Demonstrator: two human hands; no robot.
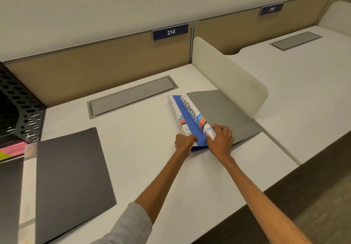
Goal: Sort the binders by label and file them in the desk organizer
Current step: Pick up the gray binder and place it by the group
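Two blue-and-white ADMIN-labelled binders (187,122) lie side by side right of frame centre on the white surface (142,129), spines up and readable, near ends toward the person. Left hand (185,142) is curled round the near end of the left binder. Right hand (221,138) grips the near end of the right binder's spine, fingers wrapped over the label strip. Both hands touch the near ends, and the binders run away up-frame from them. Probably held together because the labels match, so the pair moves as one group. A grey flat cover (224,114) spreads right of the binders up to the white rounded divider panel (228,72); can't tell whether it belongs to the right binder. Black perforated metal desk organizer (20,108) stands at the left edge of frame, well apart from the binders, so filing means a carry across the surface. A dark grey flat folder (72,177) lies lower left, near the organizer, untouched.
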